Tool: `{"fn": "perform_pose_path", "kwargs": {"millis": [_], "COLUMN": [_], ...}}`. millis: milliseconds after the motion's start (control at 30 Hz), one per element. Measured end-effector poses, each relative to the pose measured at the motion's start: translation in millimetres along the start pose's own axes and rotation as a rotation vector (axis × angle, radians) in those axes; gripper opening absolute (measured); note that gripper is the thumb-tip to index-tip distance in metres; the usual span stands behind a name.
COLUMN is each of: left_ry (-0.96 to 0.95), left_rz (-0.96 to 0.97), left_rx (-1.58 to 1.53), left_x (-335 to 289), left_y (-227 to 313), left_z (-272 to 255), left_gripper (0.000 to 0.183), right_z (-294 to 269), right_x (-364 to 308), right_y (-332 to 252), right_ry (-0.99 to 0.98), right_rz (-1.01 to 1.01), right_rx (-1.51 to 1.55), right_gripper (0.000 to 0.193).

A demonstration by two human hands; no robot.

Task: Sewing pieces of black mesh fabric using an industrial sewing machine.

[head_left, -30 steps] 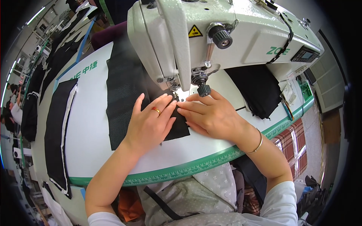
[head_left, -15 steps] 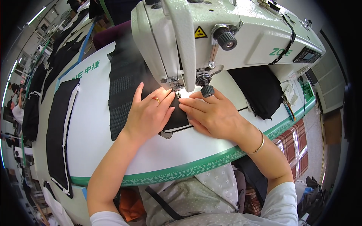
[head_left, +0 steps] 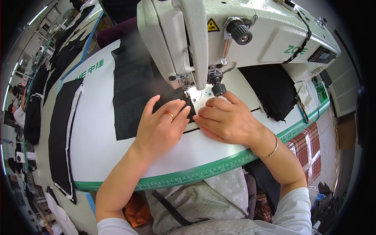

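A piece of black mesh-textured fabric (head_left: 131, 94) lies flat under the head of a white sewing machine (head_left: 172, 43), its right edge close to the needle and presser foot (head_left: 187, 94). My left hand (head_left: 162, 123), with a ring on one finger, rests on this fabric just in front of the foot, fingers bent a little and the little finger apart. At the fabric's right edge, my right hand (head_left: 231, 121) has its fingers curled together, the tips pinching the edge; its thumb is partly hidden. Bare metal needle plate (head_left: 201, 94) shows beside the foot.
A stack of black fabric pieces (head_left: 270, 92) lies right, under the machine arm. Left, a black strip with white edging (head_left: 64, 133) lies along the table. A green ruled edge (head_left: 196, 172) borders the table in front. Small tools (head_left: 302, 111) lie at the right.
Both hands have drawn back from the presser foot toward me. My right fingers have curled more. The fabric edge by the foot now lies further left, exposing more of the needle plate.
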State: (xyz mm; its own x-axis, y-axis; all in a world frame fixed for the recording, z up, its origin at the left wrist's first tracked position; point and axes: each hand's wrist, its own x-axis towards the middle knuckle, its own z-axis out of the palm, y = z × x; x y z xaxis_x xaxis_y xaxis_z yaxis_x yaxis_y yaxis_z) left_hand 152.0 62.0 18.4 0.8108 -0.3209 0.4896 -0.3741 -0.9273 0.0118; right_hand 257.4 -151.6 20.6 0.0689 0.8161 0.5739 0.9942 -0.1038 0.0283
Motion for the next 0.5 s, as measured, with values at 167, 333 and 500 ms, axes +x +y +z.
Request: {"fn": "perform_pose_path", "kwargs": {"millis": [167, 333, 500], "left_ry": [0.007, -0.003, 0.041], "left_rz": [-0.003, -0.024, -0.023], "left_rx": [0.022, 0.055, 0.105], "left_x": [0, 1, 3], "left_y": [-2, -6, -12], "left_z": [3, 4, 10], "left_gripper": [0.03, 0.031, 0.026], "right_z": [1, 2, 6], "right_x": [3, 3, 3], "right_y": [-2, 1, 4], "right_ry": [0.032, 0.001, -0.007], "right_rz": [0.09, 0.154, 0.178], "right_rx": [0.106, 0.156, 0.13], "right_gripper": [0.006, 0.011, 0.016]}}
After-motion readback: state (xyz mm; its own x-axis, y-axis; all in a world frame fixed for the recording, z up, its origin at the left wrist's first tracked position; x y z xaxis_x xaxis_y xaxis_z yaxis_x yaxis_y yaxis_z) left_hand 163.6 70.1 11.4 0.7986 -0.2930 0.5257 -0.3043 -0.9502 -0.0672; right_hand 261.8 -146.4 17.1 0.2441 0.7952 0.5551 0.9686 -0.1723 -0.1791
